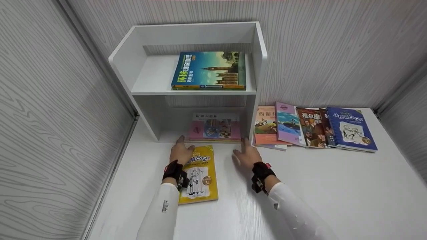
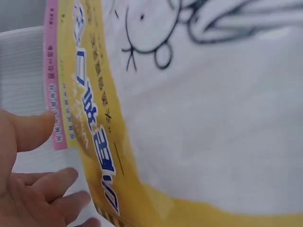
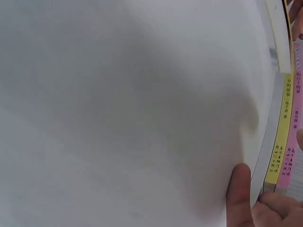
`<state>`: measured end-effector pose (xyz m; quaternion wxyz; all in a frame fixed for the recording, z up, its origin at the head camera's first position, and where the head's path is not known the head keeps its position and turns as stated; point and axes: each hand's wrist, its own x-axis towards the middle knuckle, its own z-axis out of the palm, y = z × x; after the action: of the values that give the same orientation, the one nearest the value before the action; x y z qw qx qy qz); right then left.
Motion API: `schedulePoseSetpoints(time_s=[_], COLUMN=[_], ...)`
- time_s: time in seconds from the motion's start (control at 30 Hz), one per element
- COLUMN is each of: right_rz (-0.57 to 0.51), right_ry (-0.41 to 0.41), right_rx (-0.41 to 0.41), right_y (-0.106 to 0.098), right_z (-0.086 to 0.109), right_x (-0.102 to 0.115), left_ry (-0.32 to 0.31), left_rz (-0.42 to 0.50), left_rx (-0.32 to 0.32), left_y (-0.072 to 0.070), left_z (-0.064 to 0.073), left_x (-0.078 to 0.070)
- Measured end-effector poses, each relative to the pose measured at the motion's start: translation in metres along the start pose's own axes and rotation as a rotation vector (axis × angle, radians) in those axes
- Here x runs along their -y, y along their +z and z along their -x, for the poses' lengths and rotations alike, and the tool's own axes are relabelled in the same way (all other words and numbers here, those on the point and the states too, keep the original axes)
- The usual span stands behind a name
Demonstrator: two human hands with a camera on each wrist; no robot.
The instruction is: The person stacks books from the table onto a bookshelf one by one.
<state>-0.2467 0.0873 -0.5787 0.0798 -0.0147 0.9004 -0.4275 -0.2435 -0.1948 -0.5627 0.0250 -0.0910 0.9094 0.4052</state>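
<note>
A pink book (image 1: 217, 125) lies flat on top of a yellow-spined book (image 3: 279, 132) in the shelf's lower compartment, spines facing out. My left hand (image 1: 181, 151) is at the left end of this stack, its thumb (image 2: 35, 132) right by the spines in the left wrist view. At the right end is my right hand (image 1: 247, 155), with its fingertips (image 3: 240, 179) close to the spines' end. Neither hand grips anything. A yellow comic-style book (image 1: 200, 176) lies face up on the table before the shelf, partly covered by my left hand and wrist.
The white two-level shelf (image 1: 261, 60) stands against the back wall. On its upper level lies a thick blue book (image 1: 213, 70). To the right, several overlapping books, among them an orange one (image 1: 266, 136) and a dark blue one (image 1: 350, 126), lie on the white table (image 1: 333, 190).
</note>
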Motion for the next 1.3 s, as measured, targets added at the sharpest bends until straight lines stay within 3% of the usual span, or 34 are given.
schedulePoseSetpoints(time_s=[0.2, 0.4, 0.63, 0.77, 0.97, 1.13, 1.3], right_rz=[-0.106, -0.240, -0.339, -0.352, -0.290, -0.235, -0.221], right_ry=[-0.044, -0.056, 0.051, 0.060, -0.025, -0.137, -0.182], right_rx=[-0.045, -0.083, -0.024, 0.017, 0.066, 0.083, 0.089], right_y=[0.002, 0.008, 0.020, 0.030, 0.047, 0.062, 0.070], right_z=[0.027, 0.058, 0.090, 0.105, 0.119, 0.126, 0.130], right_x=[-0.007, -0.009, -0.006, -0.005, 0.001, 0.005, 0.010], left_ry=[-0.039, -0.092, -0.215, -0.251, -0.291, -0.295, -0.296], left_rz=[0.053, 0.057, 0.045, 0.018, -0.046, -0.081, -0.071], left_rx=[-0.026, -0.107, -0.139, -0.138, -0.116, -0.109, -0.124], left_y=[-0.011, -0.012, -0.001, 0.005, 0.009, 0.012, 0.016], left_z=[0.033, 0.074, 0.119, 0.137, 0.149, 0.150, 0.149], left_x=[-0.002, 0.005, 0.017, 0.021, 0.027, 0.029, 0.028])
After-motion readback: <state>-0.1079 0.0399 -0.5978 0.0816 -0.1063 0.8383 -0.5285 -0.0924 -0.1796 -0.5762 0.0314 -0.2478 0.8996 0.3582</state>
